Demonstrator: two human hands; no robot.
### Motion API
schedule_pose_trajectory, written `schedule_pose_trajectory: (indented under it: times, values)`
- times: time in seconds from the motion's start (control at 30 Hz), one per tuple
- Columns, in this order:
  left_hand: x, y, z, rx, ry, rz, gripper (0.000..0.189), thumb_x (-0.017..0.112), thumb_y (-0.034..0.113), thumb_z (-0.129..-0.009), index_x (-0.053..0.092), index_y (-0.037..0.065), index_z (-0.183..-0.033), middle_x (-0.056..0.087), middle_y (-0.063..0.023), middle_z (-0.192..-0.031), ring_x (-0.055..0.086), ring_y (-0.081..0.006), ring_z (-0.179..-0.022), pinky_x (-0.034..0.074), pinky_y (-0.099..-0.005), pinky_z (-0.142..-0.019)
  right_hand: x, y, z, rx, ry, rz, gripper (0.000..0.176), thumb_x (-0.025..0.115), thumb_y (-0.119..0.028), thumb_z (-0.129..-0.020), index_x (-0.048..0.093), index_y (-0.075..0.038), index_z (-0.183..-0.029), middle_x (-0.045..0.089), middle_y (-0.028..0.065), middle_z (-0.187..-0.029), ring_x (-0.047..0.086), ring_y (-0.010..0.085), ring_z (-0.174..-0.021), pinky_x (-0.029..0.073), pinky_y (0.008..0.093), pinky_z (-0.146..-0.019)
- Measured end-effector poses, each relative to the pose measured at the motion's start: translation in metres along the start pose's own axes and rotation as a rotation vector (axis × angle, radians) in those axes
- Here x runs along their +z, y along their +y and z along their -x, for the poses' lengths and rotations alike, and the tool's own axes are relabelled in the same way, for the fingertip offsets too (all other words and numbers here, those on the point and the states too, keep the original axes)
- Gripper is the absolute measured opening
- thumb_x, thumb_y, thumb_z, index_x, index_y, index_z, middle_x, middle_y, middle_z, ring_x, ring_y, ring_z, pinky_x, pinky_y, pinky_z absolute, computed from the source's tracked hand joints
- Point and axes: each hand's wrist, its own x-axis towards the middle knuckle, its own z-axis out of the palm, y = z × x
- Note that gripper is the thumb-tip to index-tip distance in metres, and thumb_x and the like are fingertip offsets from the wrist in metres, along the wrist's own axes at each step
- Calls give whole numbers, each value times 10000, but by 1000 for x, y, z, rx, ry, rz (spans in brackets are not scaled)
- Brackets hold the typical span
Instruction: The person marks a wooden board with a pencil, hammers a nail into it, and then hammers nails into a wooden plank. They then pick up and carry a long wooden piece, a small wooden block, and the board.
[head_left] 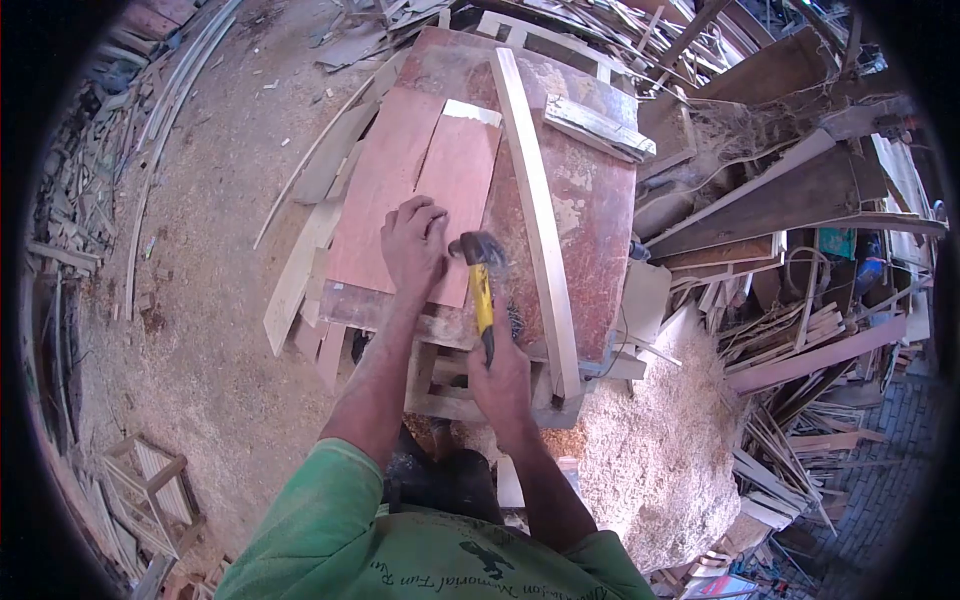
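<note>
A hammer [483,300] with a yellow and black handle is held in my right hand [500,380], its dark head blurred over the right edge of a pinkish wooden panel [380,170]. My left hand [413,240] rests on that panel with its fingers curled together; whatever they pinch is too small to make out. A dark slit runs up the panel from near my left fingers, and a pale strip [472,112] shows at its upper end. The panel lies on a worn reddish worktable [590,240].
A long pale wooden bar [533,220] lies lengthwise on the table, right of the hammer. A shorter whitish board [600,128] is at the upper right. Planks [305,260] lean at the left side. Scrap wood is piled on the right, beside sawdust [660,430]. A small wooden frame [150,490] stands lower left.
</note>
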Motion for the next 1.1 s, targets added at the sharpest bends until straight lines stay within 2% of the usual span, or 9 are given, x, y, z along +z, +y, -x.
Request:
schedule_pose_trajectory:
  times: [0.2, 0.37, 0.43, 0.57, 0.67, 0.8, 0.9, 0.97, 1.1]
  values:
    - [0, 5, 0, -52, -30, -50, 132, 788, 168, -883, 819, 148, -1010, 729, 11, -1215, 641, -268, -1126, 486, -440, -968, 4, -28, -32, -238, 157, 21, 676, 549, -88, -1063, 323, -92, -1700, 709, 358, -1096, 740, 500, -999, 568, 533, -856]
    - [4, -5, 2, -43, -2, -23, 114, 789, 168, -883, 824, 139, -987, 728, 13, -1217, 642, -265, -1121, 488, -437, -965, -1, -39, -53, 11, -117, 194, 661, 533, -142, -1098, 300, -115, -1715, 697, 305, -1082, 711, 492, -943, 556, 560, -812]
    - [0, -1, 0, -40, 3, -6, 105, 794, 169, -880, 826, 127, -970, 733, 31, -1207, 645, -256, -1114, 493, -434, -958, -7, -44, -50, -37, -59, 77, 661, 543, -147, -1095, 315, -130, -1714, 712, 310, -1093, 726, 481, -973, 569, 547, -833]
    - [-8, 1, 2, 2, -55, -58, 326, 785, 190, -892, 754, 78, -1197, 685, -67, -1323, 624, -316, -1167, 490, -464, -1002, -33, -68, -37, -110, 54, 13, 655, 561, -134, -1089, 342, -117, -1706, 728, 320, -1179, 750, 455, -1057, 587, 518, -915]
    - [-20, 3, 21, 65, -51, -230, 608, 759, 314, -923, 609, 16, -1431, 590, -171, -1474, 578, -367, -1273, 464, -506, -1072, -52, -79, -29, -333, 240, -32, 678, 552, -95, -1097, 298, -107, -1726, 689, 146, -850, 664, 205, -738, 556, 353, -712]
    - [-32, 14, 44, 41, -74, -518, 871, 693, 504, -943, 457, -65, -1559, 482, -232, -1594, 504, -383, -1406, 404, -547, -1154, -38, -45, -19, -450, 411, -141, 595, 561, -99, -1087, 415, -87, -1664, 717, 321, -1246, 752, 459, -1068, 584, 494, -936]
    - [-29, 15, 44, 25, -99, -544, 905, 663, 550, -945, 452, -80, -1559, 475, -229, -1607, 484, -376, -1437, 379, -549, -1176, -9, -15, -35, -300, 232, 39, 567, 551, -81, -1083, 439, -68, -1639, 716, 332, -1185, 746, 474, -1026, 584, 512, -895]
    - [-30, 16, 46, 18, -118, -553, 904, 656, 554, -945, 455, -79, -1558, 479, -227, -1605, 480, -373, -1441, 375, -548, -1180, -3, -28, -62, -7, -133, 205, 553, 544, -67, -1078, 451, -49, -1623, 707, 340, -1161, 734, 494, -1012, 578, 529, -882]
    - [-28, 15, 40, 17, -96, -538, 911, 656, 557, -936, 449, -70, -1564, 481, -227, -1601, 473, -381, -1443, 368, -561, -1178, -12, -44, -74, -150, 61, 47, 584, 550, -68, -1068, 421, -61, -1638, 696, 333, -1169, 709, 514, -1018, 564, 565, -861]
